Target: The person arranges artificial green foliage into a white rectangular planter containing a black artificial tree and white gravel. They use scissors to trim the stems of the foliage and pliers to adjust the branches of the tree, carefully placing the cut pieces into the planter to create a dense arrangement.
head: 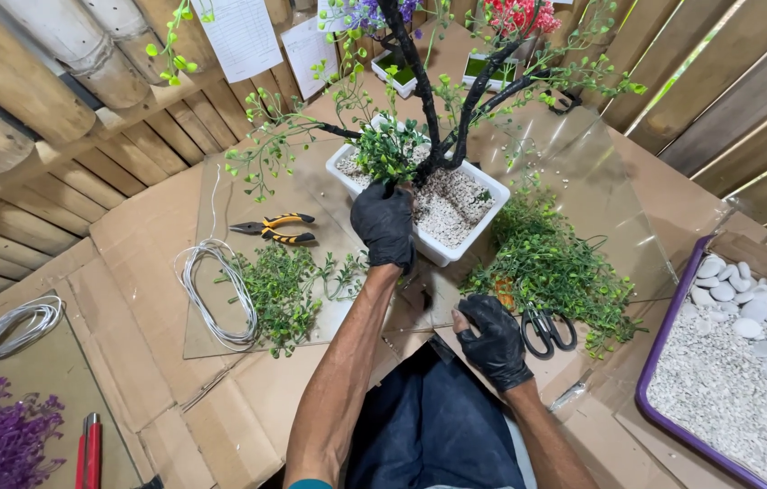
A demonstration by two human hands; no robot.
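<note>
At planter (474, 181) rim, left hand (383, 225), scissors (546, 330) beside right hand (492, 342)

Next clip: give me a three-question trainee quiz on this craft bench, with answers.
1. True or false: the left hand is pressing a leafy green sprig into the white planter at the base of the black tree trunk.
2. What lies nearest the right hand? A) scissors B) pliers C) wire coil
3. What fills the purple-rimmed tray at the right?

Key: 1 true. 2 A. 3 Fine white gravel with larger smooth white pebbles at the far end.
</note>
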